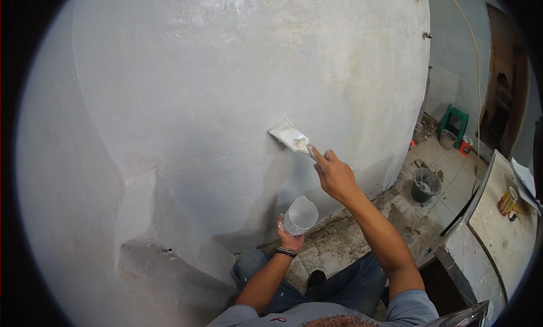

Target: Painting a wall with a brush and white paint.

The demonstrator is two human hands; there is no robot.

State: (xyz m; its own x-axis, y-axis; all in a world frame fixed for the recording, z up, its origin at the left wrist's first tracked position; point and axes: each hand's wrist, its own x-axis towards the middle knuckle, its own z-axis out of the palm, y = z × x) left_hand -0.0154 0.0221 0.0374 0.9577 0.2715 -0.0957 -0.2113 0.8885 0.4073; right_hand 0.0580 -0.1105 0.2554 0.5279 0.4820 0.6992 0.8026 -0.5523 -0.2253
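Observation:
My right hand [336, 174] grips the handle of a wide paint brush [290, 136] whose head is coated in white. The brush's bristle end lies against the pale grey-white wall [203, 115], tilted up to the left. Lower down, my left hand [289, 235] holds a translucent plastic cup [301, 215], its wide mouth facing up. The cup's contents cannot be told clearly. A dark bracelet circles the left wrist. Parts of the wall look glossy near the top, and a shadow falls below the brush.
At lower left a boxed ledge [140, 208] juts from the wall. On the tiled floor at right stand a dark bucket [425, 186], a green plastic stool [454, 121] and an orange can [466, 145]. A worn tabletop [500, 238] bears a yellow can [507, 201]. A cable [476, 51] hangs behind.

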